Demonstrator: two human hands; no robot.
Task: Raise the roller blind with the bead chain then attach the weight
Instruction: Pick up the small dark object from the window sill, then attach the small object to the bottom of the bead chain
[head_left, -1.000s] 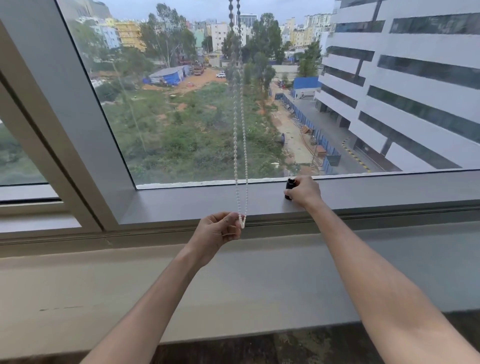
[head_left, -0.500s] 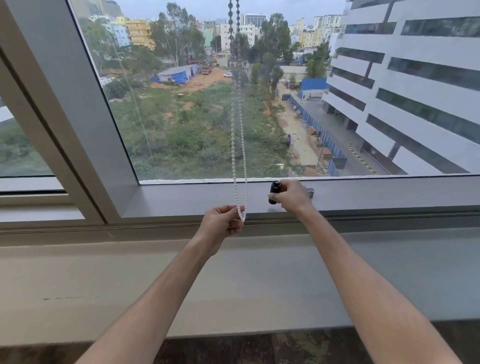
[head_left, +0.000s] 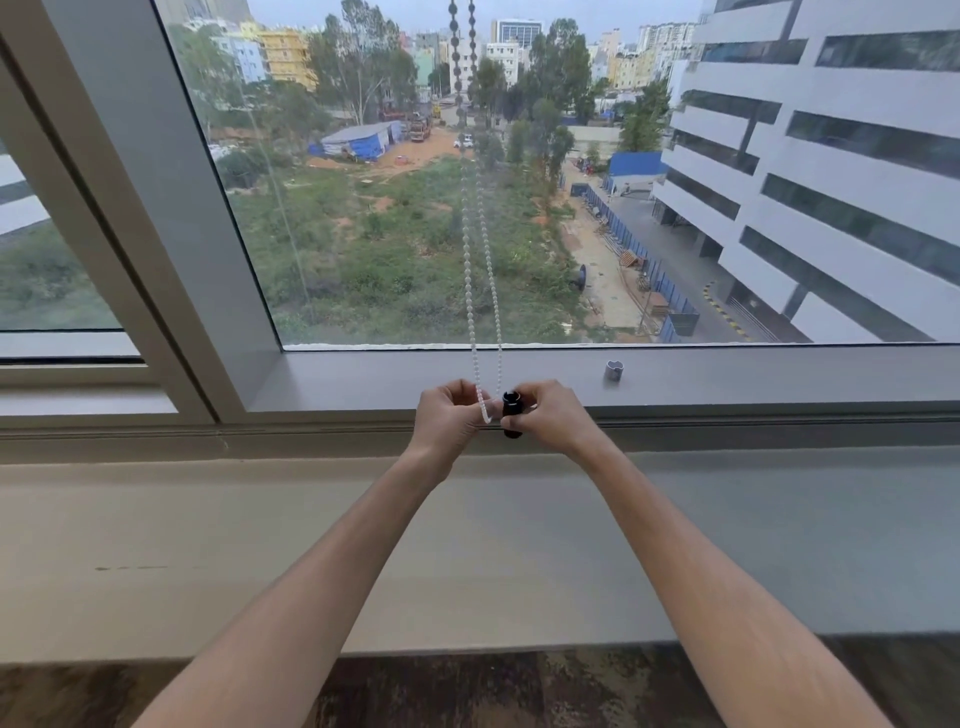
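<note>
An upper-floor room in a city building, most likely an office, as shown by the large fixed window (head_left: 571, 208) in its grey metal frame (head_left: 166, 208), the deep plain sill (head_left: 467, 561), and the view down onto a white multi-storey block (head_left: 831, 182) (with scrubland (head_left: 389, 260) beside it).

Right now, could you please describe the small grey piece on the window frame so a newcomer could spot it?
Start at the grey lower window frame beneath the glass. Right of the right hand, the small grey cap stands alone on it, untouched, unlike the black weight held at the bead chain.
</note>
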